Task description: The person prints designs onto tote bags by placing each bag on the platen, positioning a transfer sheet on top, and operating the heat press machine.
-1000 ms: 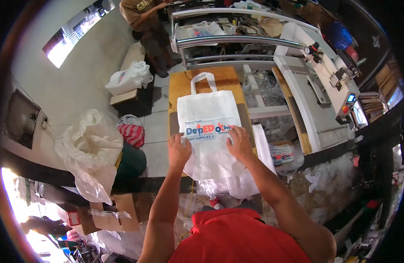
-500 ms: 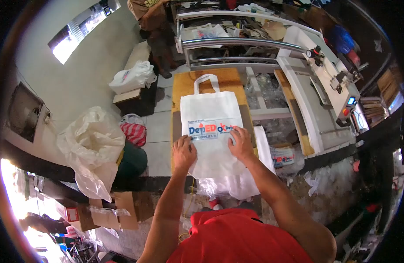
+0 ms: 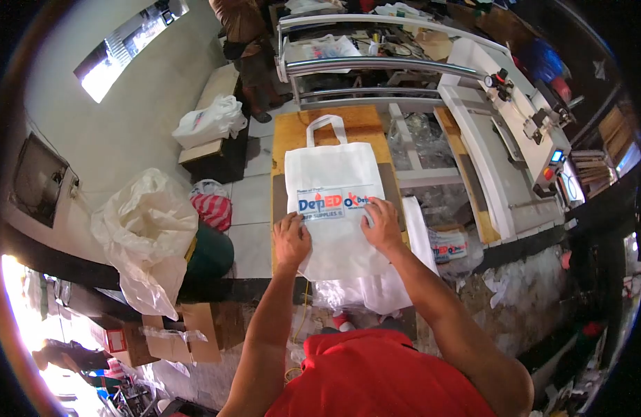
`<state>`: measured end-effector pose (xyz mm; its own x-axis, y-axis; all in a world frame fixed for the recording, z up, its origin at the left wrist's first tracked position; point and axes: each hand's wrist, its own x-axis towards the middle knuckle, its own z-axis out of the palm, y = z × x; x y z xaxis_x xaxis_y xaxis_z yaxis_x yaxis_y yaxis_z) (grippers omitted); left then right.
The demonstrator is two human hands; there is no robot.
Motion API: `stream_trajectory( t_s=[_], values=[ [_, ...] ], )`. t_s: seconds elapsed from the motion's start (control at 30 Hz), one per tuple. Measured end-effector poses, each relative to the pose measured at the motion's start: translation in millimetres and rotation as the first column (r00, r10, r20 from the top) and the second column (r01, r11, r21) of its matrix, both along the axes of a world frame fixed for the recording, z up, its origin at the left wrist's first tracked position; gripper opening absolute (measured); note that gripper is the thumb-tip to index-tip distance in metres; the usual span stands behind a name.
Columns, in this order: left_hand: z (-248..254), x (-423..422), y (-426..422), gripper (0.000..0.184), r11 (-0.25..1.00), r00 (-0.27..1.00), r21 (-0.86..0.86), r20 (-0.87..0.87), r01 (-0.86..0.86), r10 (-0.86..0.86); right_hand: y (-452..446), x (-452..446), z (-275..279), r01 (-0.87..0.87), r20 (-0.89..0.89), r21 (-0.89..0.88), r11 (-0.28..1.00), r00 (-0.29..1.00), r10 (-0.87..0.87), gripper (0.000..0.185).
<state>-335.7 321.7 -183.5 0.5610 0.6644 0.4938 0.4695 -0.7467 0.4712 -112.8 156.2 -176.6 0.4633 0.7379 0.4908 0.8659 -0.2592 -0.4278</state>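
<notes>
A white fabric tote bag (image 3: 334,167) lies flat on a wooden board, its handle (image 3: 326,126) at the far end. Blue and red print reading "DepED OK" crosses its lower half. My left hand (image 3: 291,240) rests at the bag's lower left edge, fingers apart and slightly bent. On the right side, my right hand (image 3: 381,224) lies over the end of the print, fingers spread and touching the fabric. Part of the lettering is hidden under it. More white fabric (image 3: 365,292) hangs below the bag at the board's near end.
A heat press machine (image 3: 501,160) with metal rails (image 3: 383,66) stands right and behind. The wooden board (image 3: 362,121) carries the bag. At left are a large white sack (image 3: 150,222), a green bin (image 3: 212,250) and a bundle of bags (image 3: 210,121). A person (image 3: 247,48) stands at the back.
Both hands stay on the bag in nearly the same places, and the bag lies almost unchanged. The person at the back has shifted slightly.
</notes>
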Motion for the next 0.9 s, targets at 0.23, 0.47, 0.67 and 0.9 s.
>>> stream_trajectory(
  t_s=[0.23,0.47,0.67,0.9],
  values=[
    [-1,-2,5,0.041,0.999,0.996,-0.039,0.093,0.022,-0.018,-8,13,19,0.081,-0.035,0.249,0.965,0.997,-0.075,0.042],
    [-6,-4,9,0.038,0.970,0.952,-0.241,0.292,-0.024,0.096,-204,194,91,0.484,0.297,0.436,0.759,0.719,-0.629,0.027],
    [-11,-2,11,0.032,0.952,0.918,-0.304,0.367,-0.034,0.150,-316,310,123,0.818,0.430,-0.024,0.575,0.527,-0.733,0.056],
    [-11,-5,11,0.022,0.963,0.942,-0.252,0.287,-0.101,0.174,-318,357,137,0.769,0.314,-0.337,0.543,0.636,-0.705,0.045]
  ],
)
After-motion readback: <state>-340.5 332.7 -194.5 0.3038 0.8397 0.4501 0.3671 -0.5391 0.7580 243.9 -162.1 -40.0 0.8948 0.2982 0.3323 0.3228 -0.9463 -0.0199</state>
